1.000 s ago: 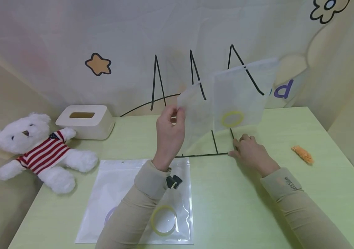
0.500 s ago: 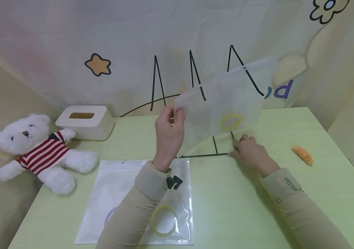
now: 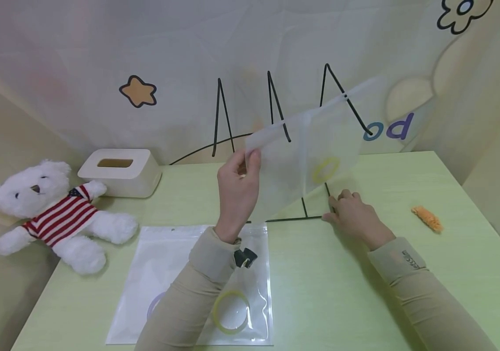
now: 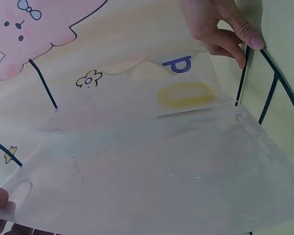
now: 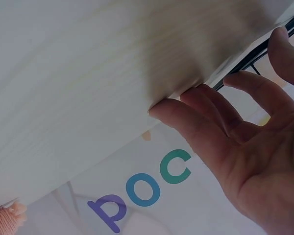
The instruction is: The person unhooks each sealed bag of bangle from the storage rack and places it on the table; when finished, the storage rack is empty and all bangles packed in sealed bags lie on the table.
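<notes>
My left hand (image 3: 238,195) pinches the left edge of a frosted translucent plastic bag (image 3: 276,170), with the thumb in front. Black wire prongs of a wire rack (image 3: 293,219) pass through the bag's top strip, so it hangs slanted, higher on the right. A faint yellow ring (image 3: 326,169) shows on the bag's right part. Low at the rack's right end, my right hand (image 3: 357,217) grips the black wire between thumb and fingers; in the right wrist view its fingertips (image 5: 159,108) rest on the tabletop. The left wrist view shows the bag spread between both hands.
A larger flat pouch (image 3: 166,253) with a yellow ring print lies in front, partly under my left forearm. At left sit a white teddy bear (image 3: 61,214) and a tissue box (image 3: 120,173). An orange fuzzy piece (image 3: 427,218) lies at right. A printed cloth (image 3: 179,44) hangs behind.
The bag's right part has swung and narrowed leftward, uncovering a blue letter on the cloth behind, and a pale vertical fold now shows. Both hands stay nearly in place.
</notes>
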`<state>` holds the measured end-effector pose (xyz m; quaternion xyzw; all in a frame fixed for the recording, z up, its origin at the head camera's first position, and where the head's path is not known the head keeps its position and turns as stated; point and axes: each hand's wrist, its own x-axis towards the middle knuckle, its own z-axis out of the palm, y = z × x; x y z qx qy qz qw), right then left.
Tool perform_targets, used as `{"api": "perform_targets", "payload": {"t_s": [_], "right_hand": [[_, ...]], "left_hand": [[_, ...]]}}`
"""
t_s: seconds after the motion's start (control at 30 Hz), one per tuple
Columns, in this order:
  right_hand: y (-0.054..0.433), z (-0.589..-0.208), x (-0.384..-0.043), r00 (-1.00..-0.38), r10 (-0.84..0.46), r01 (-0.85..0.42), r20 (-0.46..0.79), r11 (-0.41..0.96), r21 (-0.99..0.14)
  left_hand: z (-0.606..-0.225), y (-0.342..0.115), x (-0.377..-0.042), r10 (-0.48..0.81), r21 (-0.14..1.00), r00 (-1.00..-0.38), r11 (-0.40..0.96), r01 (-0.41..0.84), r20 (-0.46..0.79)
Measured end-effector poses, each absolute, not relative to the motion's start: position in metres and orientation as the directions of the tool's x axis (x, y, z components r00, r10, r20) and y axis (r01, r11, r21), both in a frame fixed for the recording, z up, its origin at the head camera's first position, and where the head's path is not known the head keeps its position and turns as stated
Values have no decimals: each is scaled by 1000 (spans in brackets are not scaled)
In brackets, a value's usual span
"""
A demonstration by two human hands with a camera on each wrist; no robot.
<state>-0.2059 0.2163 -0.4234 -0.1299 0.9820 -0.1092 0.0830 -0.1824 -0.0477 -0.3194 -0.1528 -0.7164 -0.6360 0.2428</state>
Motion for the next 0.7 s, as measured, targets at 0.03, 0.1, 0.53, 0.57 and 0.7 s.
{"api": "perform_targets", "payload": {"t_s": [0.03,0.1,0.53,0.57,0.7], "right_hand": [[216,-424,-206,-952,-274,-238,-134,943,-234],[216,-424,-206,-953,-275,-241,-130,942,-232],[216,-424,-206,-954,-272,-237,-127,943,-236],[216,-424,-206,-954,-270,-235,-127,943,-237],[215,-424,-206,-956,-264,-229,-129,944,-239]], "left_hand": [[-319,-48,-182,-91,838,-837,143,526,540],[-319,-48,-182,-93,842,-840,137,521,535],[-317,-48,-180,-98,843,-840,132,521,534],[-317,-48,-179,-96,842,-839,132,523,536],[-316,-48,-177,-87,839,-837,132,528,540]]}}
